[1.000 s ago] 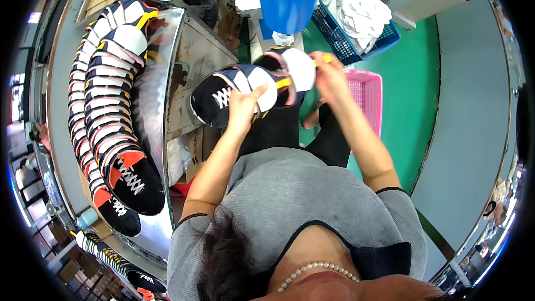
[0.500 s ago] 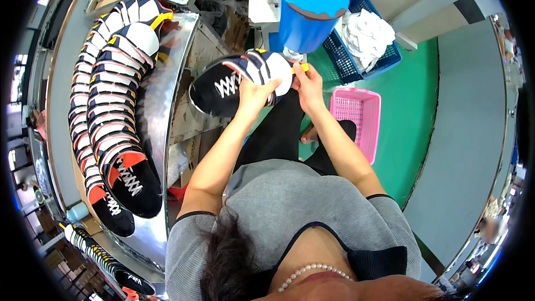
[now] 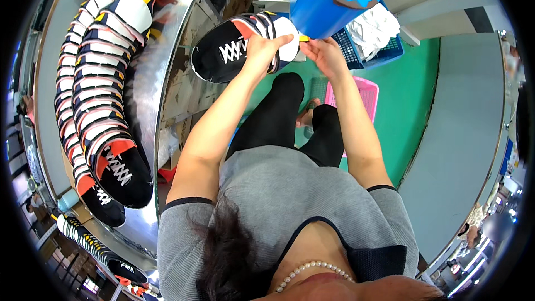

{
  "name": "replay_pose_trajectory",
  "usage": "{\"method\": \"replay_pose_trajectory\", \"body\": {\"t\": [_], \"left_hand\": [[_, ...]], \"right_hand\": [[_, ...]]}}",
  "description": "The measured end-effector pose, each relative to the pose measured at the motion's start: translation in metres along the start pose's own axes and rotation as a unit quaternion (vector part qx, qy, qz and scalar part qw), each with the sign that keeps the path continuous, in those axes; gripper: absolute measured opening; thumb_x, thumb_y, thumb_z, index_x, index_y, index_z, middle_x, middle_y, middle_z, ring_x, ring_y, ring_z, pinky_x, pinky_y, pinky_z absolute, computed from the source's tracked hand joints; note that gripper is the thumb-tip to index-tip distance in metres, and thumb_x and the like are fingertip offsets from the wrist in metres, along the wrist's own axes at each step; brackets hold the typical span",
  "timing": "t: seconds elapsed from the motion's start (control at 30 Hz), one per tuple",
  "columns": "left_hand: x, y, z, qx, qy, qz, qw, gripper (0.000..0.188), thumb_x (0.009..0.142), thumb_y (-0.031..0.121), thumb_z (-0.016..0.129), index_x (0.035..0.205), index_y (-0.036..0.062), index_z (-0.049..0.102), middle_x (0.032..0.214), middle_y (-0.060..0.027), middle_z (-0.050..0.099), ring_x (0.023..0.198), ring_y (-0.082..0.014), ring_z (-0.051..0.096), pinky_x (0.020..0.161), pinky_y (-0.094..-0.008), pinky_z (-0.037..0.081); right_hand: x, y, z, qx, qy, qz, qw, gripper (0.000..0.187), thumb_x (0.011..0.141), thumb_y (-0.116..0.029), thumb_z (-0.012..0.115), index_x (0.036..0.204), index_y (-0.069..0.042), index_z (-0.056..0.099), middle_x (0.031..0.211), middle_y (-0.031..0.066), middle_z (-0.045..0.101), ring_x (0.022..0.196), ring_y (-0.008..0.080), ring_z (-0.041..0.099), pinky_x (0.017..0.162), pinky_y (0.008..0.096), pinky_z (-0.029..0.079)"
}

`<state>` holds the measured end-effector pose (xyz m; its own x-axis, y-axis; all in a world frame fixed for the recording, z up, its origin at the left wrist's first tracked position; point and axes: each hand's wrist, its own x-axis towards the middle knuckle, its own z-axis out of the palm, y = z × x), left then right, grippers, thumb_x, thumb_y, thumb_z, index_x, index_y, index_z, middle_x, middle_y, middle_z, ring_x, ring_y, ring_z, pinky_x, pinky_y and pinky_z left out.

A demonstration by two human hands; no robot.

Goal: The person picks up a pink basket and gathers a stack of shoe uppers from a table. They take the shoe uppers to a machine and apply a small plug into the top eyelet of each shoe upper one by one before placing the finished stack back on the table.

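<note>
A short nested stack of black shoe uppers with white laces, red lining and white heels is held out in front of me. My left hand wraps around its middle, thumb stretched across the white heel. At the heel end a small yellow tab sticks out, pinched at its tip by the fingers of my right hand. A blue cylinder with a bright blue top stands just beyond the heel, close to my right fingers.
Two long curved rows of nested shoe uppers lie on the metal-topped table at left, with another row lower down. A blue basket holds white cloth-like pieces. Behind my right forearm sits a pink basket. A grey surface runs along the right.
Both hands have moved farther away from my body with the shoe uppers, bringing the heel next to the blue cylinder. The view has shifted, and the cylinder appears farther right and more tilted.
</note>
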<state>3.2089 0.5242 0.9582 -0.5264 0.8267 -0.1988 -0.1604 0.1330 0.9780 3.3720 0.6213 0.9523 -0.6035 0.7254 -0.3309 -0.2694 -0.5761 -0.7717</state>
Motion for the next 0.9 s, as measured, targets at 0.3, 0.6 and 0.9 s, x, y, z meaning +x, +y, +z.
{"method": "replay_pose_trajectory", "body": {"t": [0.3, 0.6, 0.9], "left_hand": [[0.014, -0.006, 0.001, -0.322, 0.003, -0.215, 0.922, 0.031, 0.071, 0.008, 0.073, 0.094, -0.0086, 0.061, 0.091, -0.0136, 0.064, 0.08, -0.0207, 0.063, 0.073, -0.0301, 0.047], [-0.019, -0.007, 0.029, -0.518, 0.122, -0.216, 0.818, 0.027, 0.081, 0.013, 0.066, 0.1, -0.0049, 0.06, 0.095, -0.013, 0.065, 0.086, -0.0227, 0.063, 0.077, -0.0338, 0.05], [-0.023, -0.015, -0.071, -0.586, 0.072, -0.167, 0.79, 0.034, 0.081, 0.009, 0.065, 0.111, -0.0039, 0.055, 0.102, -0.0126, 0.063, 0.092, -0.0236, 0.064, 0.082, -0.0346, 0.051]], "right_hand": [[0.021, 0.0, 0.016, 0.024, 0.016, -0.005, 1.0, 0.006, 0.088, -0.01, 0.049, 0.087, -0.005, 0.052, 0.073, 0.0025, 0.053, 0.057, 0.0099, 0.051, 0.047, 0.0212, 0.041], [0.011, 0.047, -0.049, -0.177, 0.197, -0.025, 0.964, 0.01, 0.087, -0.013, 0.055, 0.079, -0.007, 0.053, 0.065, 0.0019, 0.053, 0.057, 0.0117, 0.051, 0.048, 0.0218, 0.038], [0.051, 0.139, 0.024, -0.67, -0.121, -0.09, 0.727, 0.062, 0.083, -0.041, 0.059, 0.134, -0.009, 0.043, 0.126, 0.0157, 0.055, 0.115, 0.0293, 0.053, 0.093, 0.0352, 0.043]]}}
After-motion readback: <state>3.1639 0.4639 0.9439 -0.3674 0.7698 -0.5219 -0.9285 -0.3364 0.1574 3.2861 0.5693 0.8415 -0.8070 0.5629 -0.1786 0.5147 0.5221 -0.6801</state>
